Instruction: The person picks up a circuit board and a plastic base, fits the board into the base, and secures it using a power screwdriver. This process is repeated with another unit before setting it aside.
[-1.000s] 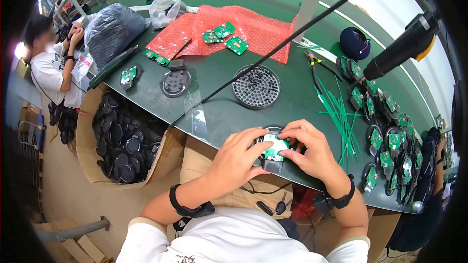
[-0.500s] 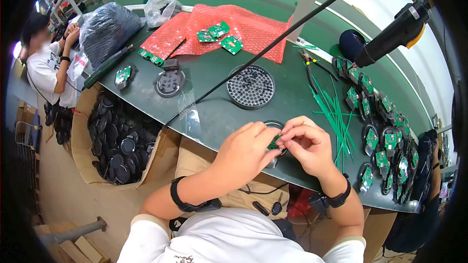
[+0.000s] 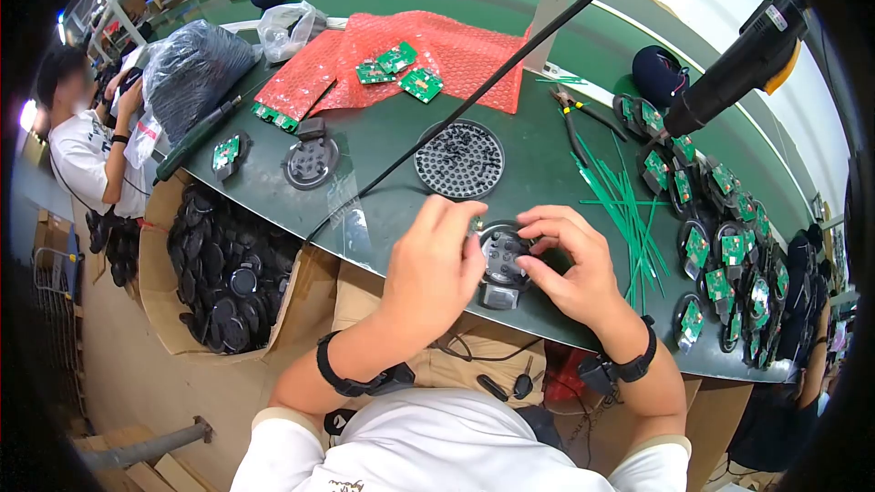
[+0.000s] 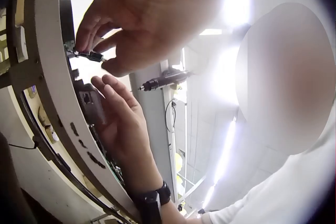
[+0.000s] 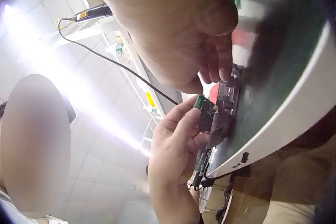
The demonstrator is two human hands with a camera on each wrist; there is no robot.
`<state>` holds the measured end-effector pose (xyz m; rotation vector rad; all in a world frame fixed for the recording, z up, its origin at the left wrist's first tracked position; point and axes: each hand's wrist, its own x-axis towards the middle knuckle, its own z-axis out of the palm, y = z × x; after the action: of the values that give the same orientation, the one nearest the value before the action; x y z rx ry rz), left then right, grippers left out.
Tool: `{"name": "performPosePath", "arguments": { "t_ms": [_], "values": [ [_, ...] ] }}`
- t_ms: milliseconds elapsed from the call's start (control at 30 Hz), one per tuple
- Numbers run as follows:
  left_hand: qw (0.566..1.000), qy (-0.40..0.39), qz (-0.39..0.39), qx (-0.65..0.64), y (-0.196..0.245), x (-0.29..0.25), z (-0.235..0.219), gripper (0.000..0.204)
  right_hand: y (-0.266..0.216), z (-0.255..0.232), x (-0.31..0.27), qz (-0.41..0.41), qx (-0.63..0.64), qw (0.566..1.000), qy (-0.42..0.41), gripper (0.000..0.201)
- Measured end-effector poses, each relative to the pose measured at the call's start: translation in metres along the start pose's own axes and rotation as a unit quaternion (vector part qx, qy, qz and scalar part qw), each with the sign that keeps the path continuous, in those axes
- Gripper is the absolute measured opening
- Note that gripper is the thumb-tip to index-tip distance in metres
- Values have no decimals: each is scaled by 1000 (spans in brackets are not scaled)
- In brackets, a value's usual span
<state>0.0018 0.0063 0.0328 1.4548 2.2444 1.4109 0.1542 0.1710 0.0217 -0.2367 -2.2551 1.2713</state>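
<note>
In the head view, a round black plastic housing (image 3: 503, 257) lies on the green table near its front edge, its inside facing up. My right hand (image 3: 576, 266) grips its right side, thumb and fingers at the rim. Just left of the housing is my left hand (image 3: 428, 260), thumb and fingers drawn together. The right wrist view shows it pinching a small green circuit board (image 5: 203, 109), tilted on edge beside the housing. From the left wrist side the same circuit board (image 4: 92, 56) appears edge-on between the fingertips.
A round dish of small black parts (image 3: 459, 159) stands behind the housing. Green strips (image 3: 624, 210), cutters (image 3: 574, 123) and many board-fitted housings (image 3: 729, 255) lie to the right. An electric screwdriver (image 3: 738, 64) hangs there. Boards (image 3: 422, 85) lie on red bubble wrap (image 3: 474, 59); a carton (image 3: 164, 301) stands left.
The green circuit board lay on the housing between both hands. My left hand has lifted it off to the left, baring the housing's inside, while my right hand has stayed at the right side.
</note>
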Motion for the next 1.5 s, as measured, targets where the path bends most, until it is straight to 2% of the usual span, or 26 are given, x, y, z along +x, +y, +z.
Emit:
{"name": "performPosePath", "arguments": {
  "t_ms": [67,133,267,333,367,433,467,500,533,600,667,800,900,933,1000,1033,1100,1233,1300,1500],
  "values": [
    [999,0,-10,-44,2,2,-1,32,-10,-1,2,-58,-50,997,5,39],
    [973,7,-70,-220,6,1,4,28,-11,-2,2,-58,-59,997,2,43],
    [942,-16,-130,-307,-2,-8,15,27,-5,-5,0,-69,-76,995,-14,49],
    [926,-50,-150,-343,-7,-12,16,37,-10,-8,0,-63,-85,993,-43,49],
    [926,-50,-151,-343,-8,-13,12,37,-12,-10,0,-59,-93,991,-73,49],
    [967,-142,-113,-178,-7,-15,0,52,-9,-14,0,-75,-105,988,-85,49],
    [967,-142,-114,-179,-10,-16,-3,52,-6,-16,0,-93,-117,984,-95,49],
    [989,-119,-5,-86,-12,-18,-5,61,-4,-20,2,-92,-117,984,-95,49],
    [990,-93,104,8,-14,-19,-6,70,-2,-24,4,-101,-125,979,-122,49],
    [988,-113,102,-15,-16,-22,-2,78,0,-26,4,-109,-133,974,-150,50],
    [983,-130,125,46,-17,-25,1,75,2,-26,6,-108,-136,971,-164,50],
    [987,-69,142,-29,-23,-21,3,63,-3,-27,8,-120,-143,967,-174,50],
    [993,-31,101,-58,-23,-16,7,54,-12,-17,9,-129,-161,971,-118,50],
    [993,-28,100,-58,-19,-14,6,54,-9,-15,7,-131,-162,971,-120,50],
    [990,-36,61,-121,-8,-7,1,45,-4,-13,5,-112,-182,975,-67,47],
    [990,-36,63,-121,-10,-5,3,45,-6,-12,7,-108,-174,978,-51,45],
    [991,9,125,-39,-18,-3,10,40,-4,-10,6,-98,-159,981,-44,45],
    [990,37,128,-34,-19,-4,17,36,-3,-5,3,-70,-132,989,-5,45],
    [994,28,93,-53,-16,-6,18,36,-4,-6,3,-73,-138,988,-5,46],
    [991,49,120,-35,-11,-4,18,36,-2,-6,2,-80,-140,987,-2,46]
  ]
}}
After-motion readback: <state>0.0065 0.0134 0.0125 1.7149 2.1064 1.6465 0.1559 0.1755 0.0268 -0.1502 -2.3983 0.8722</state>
